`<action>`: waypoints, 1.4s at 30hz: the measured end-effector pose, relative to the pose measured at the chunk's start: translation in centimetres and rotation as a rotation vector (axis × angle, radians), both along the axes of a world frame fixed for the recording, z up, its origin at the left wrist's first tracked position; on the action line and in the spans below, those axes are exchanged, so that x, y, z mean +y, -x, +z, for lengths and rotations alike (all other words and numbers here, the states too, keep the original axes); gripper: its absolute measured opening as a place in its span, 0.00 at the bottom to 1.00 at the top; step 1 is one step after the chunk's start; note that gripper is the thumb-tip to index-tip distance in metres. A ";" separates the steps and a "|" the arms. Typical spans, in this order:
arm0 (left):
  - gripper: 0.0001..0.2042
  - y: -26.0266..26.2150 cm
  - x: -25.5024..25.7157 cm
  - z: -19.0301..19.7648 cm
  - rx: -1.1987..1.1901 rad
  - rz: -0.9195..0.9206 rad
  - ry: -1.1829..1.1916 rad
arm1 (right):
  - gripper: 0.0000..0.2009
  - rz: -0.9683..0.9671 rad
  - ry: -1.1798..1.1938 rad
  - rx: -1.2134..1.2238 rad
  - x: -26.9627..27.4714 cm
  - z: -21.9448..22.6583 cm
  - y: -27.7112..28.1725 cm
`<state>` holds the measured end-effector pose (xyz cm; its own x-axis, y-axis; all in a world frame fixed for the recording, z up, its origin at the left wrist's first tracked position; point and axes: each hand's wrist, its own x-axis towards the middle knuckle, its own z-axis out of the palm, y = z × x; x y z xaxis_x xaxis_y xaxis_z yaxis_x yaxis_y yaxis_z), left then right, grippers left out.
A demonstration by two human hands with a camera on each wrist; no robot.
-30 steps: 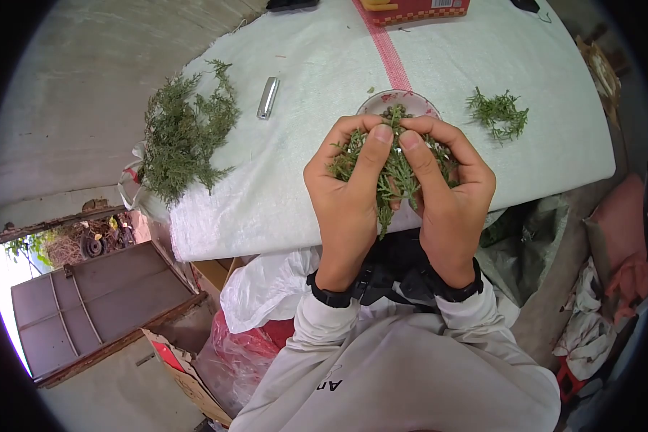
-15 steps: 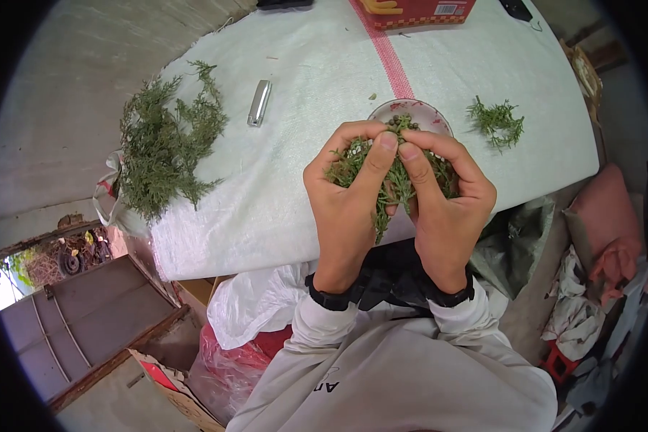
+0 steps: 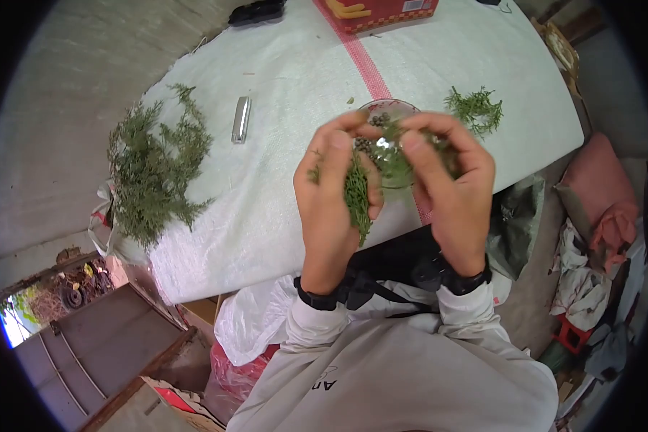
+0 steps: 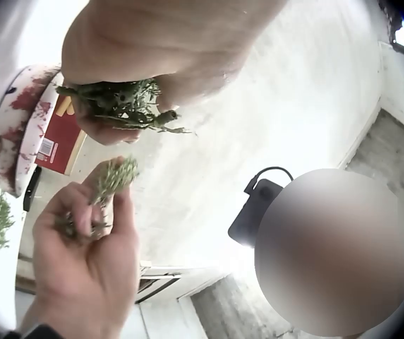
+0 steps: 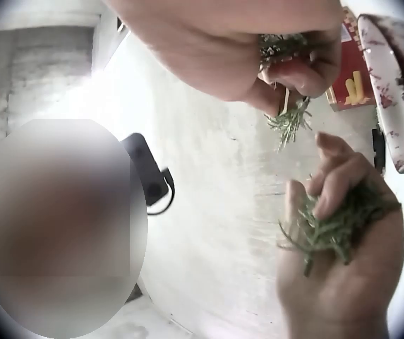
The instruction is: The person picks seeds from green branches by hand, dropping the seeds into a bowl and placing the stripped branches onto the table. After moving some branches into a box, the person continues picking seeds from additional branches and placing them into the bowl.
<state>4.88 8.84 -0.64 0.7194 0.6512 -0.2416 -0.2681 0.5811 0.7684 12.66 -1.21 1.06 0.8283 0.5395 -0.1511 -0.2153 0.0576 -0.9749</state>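
Observation:
Both hands are above a white bowl (image 3: 403,108) with red patches that contains several small round berry-like cones. My left hand (image 3: 320,198) curls its fingers around a bunch of green scale-leaved conifer sprigs (image 3: 356,194), the stems sticking out in the left wrist view. Between thumb and fingers my right hand (image 3: 450,198) pinches a smaller conifer sprig (image 4: 117,176), and more green shows in its palm. A gap separates the hands over the bowl, and the fingertips are blurred in the head view.
White woven sheeting (image 3: 281,194) covers the work surface. A large conifer pile (image 3: 151,173) lies left, a small clump (image 3: 475,110) right of the bowl. A shiny silver bar-shaped object (image 3: 241,120), a red box (image 3: 381,16) and a black item (image 3: 258,12) are farther off. Plastic bags (image 3: 255,324) sit below.
The hands, earlier together with thumbs meeting at one sprig, have moved apart. The left keeps the bunch and the right has a smaller piece. More of the bowl now shows between them.

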 end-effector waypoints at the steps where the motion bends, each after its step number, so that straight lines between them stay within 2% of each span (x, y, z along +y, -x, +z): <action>1: 0.12 0.1 0.2 -0.1 0.002 0.018 0.000 | 0.07 0.018 0.000 0.002 -0.1 0.0 -0.5; 4: 0.14 0.5 1.3 -0.6 -0.160 0.060 0.085 | 0.13 -0.041 -0.195 0.184 -0.3 -0.1 -2.2; 5: 0.14 0.5 1.4 -0.4 -0.160 0.086 0.079 | 0.13 -0.014 -0.196 0.188 -0.5 -0.2 -2.6; 8: 0.13 0.2 1.1 0.1 -0.080 0.231 0.027 | 0.18 0.180 -0.396 0.532 -1.3 -1.2 -3.5; 13: 0.14 -0.4 0.6 0.1 0.000 0.409 -0.170 | 0.11 0.420 -0.556 0.677 -0.7 0.1 -2.0; 15: 0.15 -0.5 0.4 0.8 0.007 0.447 -0.213 | 0.08 0.467 0.118 -0.248 -1.0 1.2 -0.6; 19: 0.16 -1.0 -0.7 1.9 0.043 0.550 -0.314 | 0.08 0.427 0.213 -0.378 -1.2 0.1 0.1; 25: 0.16 -1.5 -0.9 2.2 0.143 0.638 -0.559 | 0.04 0.378 0.049 -0.422 -2.7 -0.3 -1.9; 28: 0.16 -1.5 -1.2 3.1 0.327 0.553 -0.477 | 0.04 0.330 -0.080 -0.385 -3.1 -0.4 -2.9; 31: 0.15 -1.5 -1.0 2.6 0.343 0.531 -0.521 | 0.05 0.316 -0.042 -0.085 -3.9 1.3 -3.7; 33: 0.14 -1.1 -1.1 2.0 0.359 0.520 -0.543 | 0.04 0.319 -0.076 -0.031 -4.1 1.1 -4.2; 36: 0.12 -0.1 -2.1 1.9 0.293 0.221 -0.319 | 0.04 0.316 -0.153 0.061 -4.4 0.8 -4.9; 37: 0.12 -0.1 -2.8 2.2 0.294 0.229 -0.322 | 0.03 0.356 -0.150 0.081 -4.4 0.8 -5.0; 40: 0.15 -0.6 -5.1 3.4 0.324 0.065 -0.491 | 0.03 0.437 -0.147 0.126 -4.8 0.7 -5.1; 42: 0.15 -0.3 -4.8 3.4 0.379 0.047 -0.468 | 0.03 0.493 -0.083 0.077 -5.4 0.8 -5.2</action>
